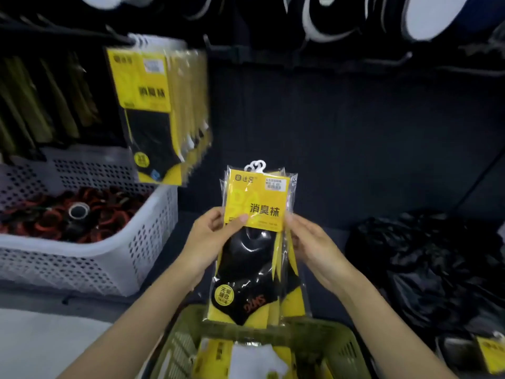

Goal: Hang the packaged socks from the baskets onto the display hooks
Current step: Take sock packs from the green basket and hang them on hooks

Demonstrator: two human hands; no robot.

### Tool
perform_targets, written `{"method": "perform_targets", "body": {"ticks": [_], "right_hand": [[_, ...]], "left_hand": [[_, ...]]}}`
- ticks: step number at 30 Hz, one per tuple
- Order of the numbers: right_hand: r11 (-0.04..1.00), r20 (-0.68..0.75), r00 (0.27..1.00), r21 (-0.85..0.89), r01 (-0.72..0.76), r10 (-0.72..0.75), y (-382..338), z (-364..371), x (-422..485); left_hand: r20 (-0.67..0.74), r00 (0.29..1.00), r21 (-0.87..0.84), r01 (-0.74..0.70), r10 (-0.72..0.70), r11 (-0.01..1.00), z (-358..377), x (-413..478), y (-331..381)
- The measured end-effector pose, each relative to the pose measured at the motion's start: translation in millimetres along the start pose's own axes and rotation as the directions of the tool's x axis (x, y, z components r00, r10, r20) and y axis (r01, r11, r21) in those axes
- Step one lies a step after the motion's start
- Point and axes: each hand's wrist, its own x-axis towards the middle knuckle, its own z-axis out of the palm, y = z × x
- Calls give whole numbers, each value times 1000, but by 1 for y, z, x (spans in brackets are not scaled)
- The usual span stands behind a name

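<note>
1. Here, at far left, a white perforated basket (pixel 114 258) holds red-and-black rolled items, probably stock waiting its turn, out of the way of the hands
2. Above it, a row of yellow sock packs (pixel 157 110) already hangs from a display hook, faces forward so the labels read
3. The left hand (pixel 210 242) has its fingers clamped on the left edge of a small stack of packaged socks (pixel 257 242), thumb across the yellow card
4. The right hand (pixel 311 244) pinches the opposite edge, seemingly squaring the packs so the white hanger loops (pixel 255 165) line up for one hook
5. The stack is upright above the green basket (pixel 322 343), which holds more packs
</note>
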Motion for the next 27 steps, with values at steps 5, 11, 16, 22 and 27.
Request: {"method": "perform_targets", "body": {"ticks": [5, 11, 16, 22, 27], "right_hand": [[972, -28, 974, 68, 224, -223, -59, 50, 34], [942, -137, 947, 130, 309, -291, -89, 94, 67], [937, -206, 926, 90, 339, -315, -101, 114, 95], [915, -181, 907, 74, 398, -380, -121, 143, 126], [929, -170, 917, 23, 370, -361, -125, 167, 152]], "left_hand": [[-89, 974, -24, -209, 206, 978, -52, 9, 61], [-260, 893, -23, -387, 369, 922, -101, 5, 92], [-443, 754, 126, -484, 486, 866, -165, 0, 120], [-606, 647, 90, -523, 463, 848, -215, -11, 128], [-642, 625, 69, -530, 444, 845, -224, -12, 128]]}}
